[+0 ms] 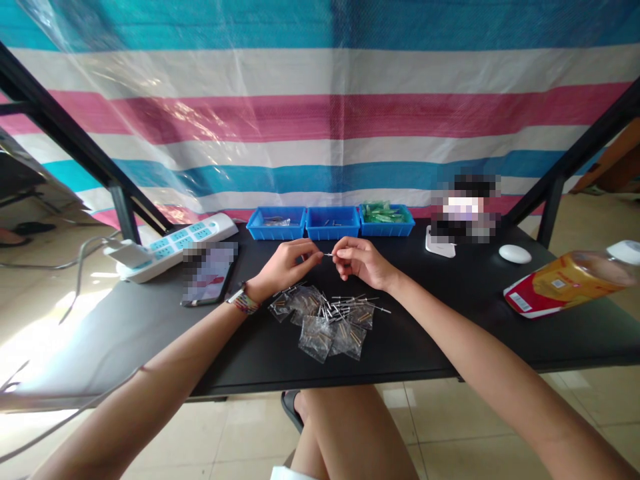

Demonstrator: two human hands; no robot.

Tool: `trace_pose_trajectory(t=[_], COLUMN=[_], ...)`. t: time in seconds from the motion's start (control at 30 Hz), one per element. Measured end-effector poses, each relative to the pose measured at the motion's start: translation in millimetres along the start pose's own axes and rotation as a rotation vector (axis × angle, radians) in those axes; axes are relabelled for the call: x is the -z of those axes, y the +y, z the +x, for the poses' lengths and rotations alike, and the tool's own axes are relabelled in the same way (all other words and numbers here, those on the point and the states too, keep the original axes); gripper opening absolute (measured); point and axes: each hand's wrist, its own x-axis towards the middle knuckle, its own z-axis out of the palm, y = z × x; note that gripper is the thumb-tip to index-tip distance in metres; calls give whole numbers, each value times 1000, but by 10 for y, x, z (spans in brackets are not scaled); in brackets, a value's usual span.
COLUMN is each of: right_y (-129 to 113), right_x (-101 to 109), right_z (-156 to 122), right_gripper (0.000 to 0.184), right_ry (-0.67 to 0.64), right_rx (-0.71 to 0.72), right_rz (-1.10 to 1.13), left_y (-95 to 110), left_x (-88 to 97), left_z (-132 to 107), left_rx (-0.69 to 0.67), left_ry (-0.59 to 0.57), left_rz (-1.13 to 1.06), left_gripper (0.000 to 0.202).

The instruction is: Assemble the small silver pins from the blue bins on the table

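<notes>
My left hand (294,261) and my right hand (364,259) meet over the middle of the table. Between their fingertips runs a thin silver pop rivet (327,254), pinched at one end by each hand. Just below lies a loose pile of pop rivets (336,308). Around it are several small clear plastic bags (316,339) with brass-coloured pins inside. Behind the hands, a blue bin (333,230) holds a few small metal pieces. The left blue bin (277,231) contains clear plastic, and the right blue bin (387,228) has green packets.
A white power strip (193,241) with a plugged-in adapter and a phone (213,273) lie on the left. To the right are a white flat object (440,241), a white oval object (515,254) and a tilted bottle (565,280). Striped sheeting (300,113) hangs behind the black table (240,363).
</notes>
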Motion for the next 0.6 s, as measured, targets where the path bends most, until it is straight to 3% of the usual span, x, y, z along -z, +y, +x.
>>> trace_pose_trajectory(t=[0.2,0.4,0.6], right_y=[-58,-279,-282], right_x=[80,213,335], right_z=[-1,232,347], right_gripper=[27,25,47], right_ry=[26,192,379], right_rx=[63,213,151], right_rz=[-183,-222,-575], left_y=[28,20,-29], left_x=[19,53,60], left_z=[-1,-7,-8], left_rx=[3,56,52], left_ry=[8,48,49], left_rz=[18,16,33], left_gripper=[37,43,41])
